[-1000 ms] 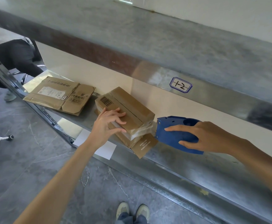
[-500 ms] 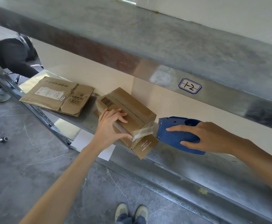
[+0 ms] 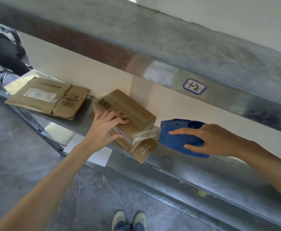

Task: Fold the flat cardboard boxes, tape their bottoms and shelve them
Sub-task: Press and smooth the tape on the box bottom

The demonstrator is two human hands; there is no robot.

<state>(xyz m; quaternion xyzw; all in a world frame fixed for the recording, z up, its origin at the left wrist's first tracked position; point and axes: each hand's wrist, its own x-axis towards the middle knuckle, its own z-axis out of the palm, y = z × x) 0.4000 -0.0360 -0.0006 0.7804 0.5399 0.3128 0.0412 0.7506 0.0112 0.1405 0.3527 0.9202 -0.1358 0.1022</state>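
A folded brown cardboard box [image 3: 129, 107] with a barcode lies on the metal shelf [image 3: 178, 164], on top of flat cardboard [image 3: 144, 150]. My left hand [image 3: 105, 129] presses on the box's near edge, fingers on top and thumb on the side over clear tape. My right hand [image 3: 208, 139] grips a blue tape dispenser [image 3: 178, 135] just right of the box. A strip of clear tape [image 3: 146, 134] runs from the dispenser's mouth to the box's near corner.
A flattened cardboard box [image 3: 48, 97] lies further left on the same shelf. An upper shelf beam with a label "1-2" [image 3: 194, 86] hangs overhead. White paper [image 3: 99, 155] lies on the grey floor below. My shoes [image 3: 129, 219] and another person [image 3: 4, 52] at far left are visible.
My right hand has pulled the dispenser slightly right, stretching tape away from the box. My left hand has slid along the box's near edge and pressed down.
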